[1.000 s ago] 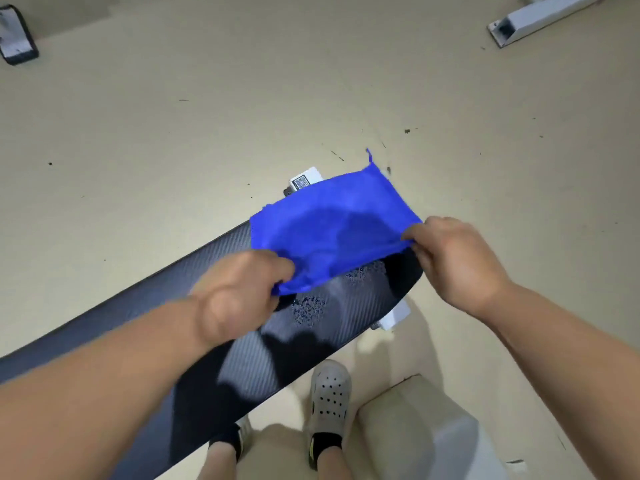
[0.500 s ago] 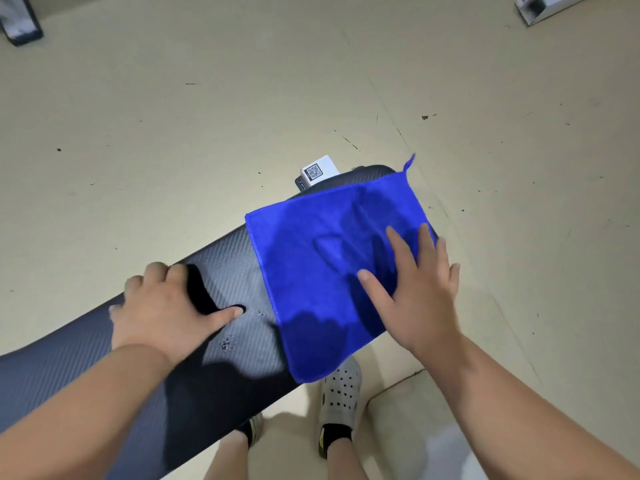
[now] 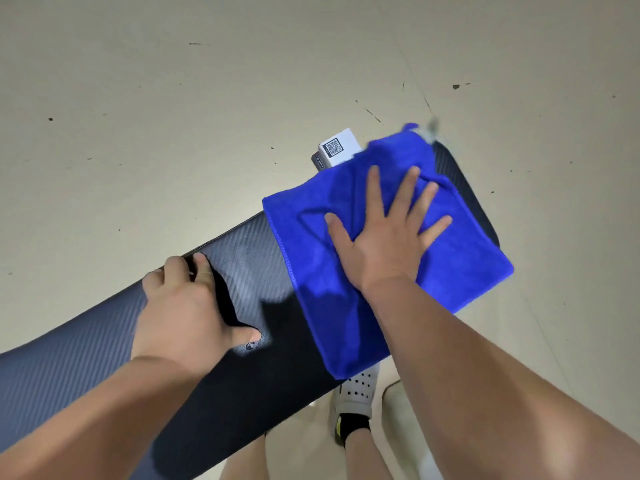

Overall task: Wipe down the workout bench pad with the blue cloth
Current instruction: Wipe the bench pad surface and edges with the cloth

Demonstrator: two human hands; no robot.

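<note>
A dark, carbon-patterned bench pad [image 3: 86,368] runs from the lower left up to the right. The blue cloth [image 3: 464,268] lies spread over its right end, with its near and right edges hanging past the pad. My right hand [image 3: 384,233] presses flat on the cloth with the fingers spread. My left hand [image 3: 187,310] rests on the bare pad left of the cloth, fingers hooked over the far edge and thumb on the surface beside small wet spots [image 3: 254,344].
A white bench frame end with a QR label [image 3: 337,147] sticks out beyond the pad's far edge. Beige floor surrounds the bench. My feet, one in a white perforated shoe [image 3: 356,389], stand below the pad's near edge.
Both hands let go of the lifted cloth, which now lies on the pad. My right hand pressed flat on it and slid it toward the pad's far right end. My left hand moved onto the bare pad.
</note>
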